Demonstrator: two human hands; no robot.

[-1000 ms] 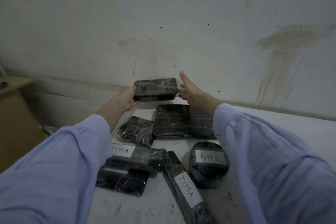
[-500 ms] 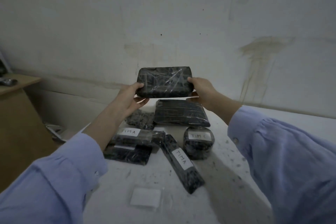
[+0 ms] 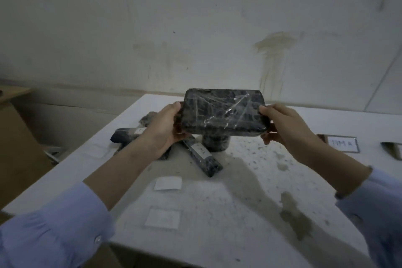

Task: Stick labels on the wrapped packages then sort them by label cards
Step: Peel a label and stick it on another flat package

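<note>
I see a dim room with a pale, scuffed wall (image 3: 195, 17) on the far side, a brownish drip stain (image 3: 274, 50) running down it right of centre. A white speckled table (image 3: 250, 191) stands before it, and a wooden desk (image 3: 15, 132) sits at the left

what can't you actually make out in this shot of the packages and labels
Head view only:
- round package: top and any label hidden by the held package.
- long package: label writing too blurred to read.
- pile of packages: mostly covered by the left hand.
- item at the right edge: cut off by the frame.
- held package's back: faces away from the camera.
</note>
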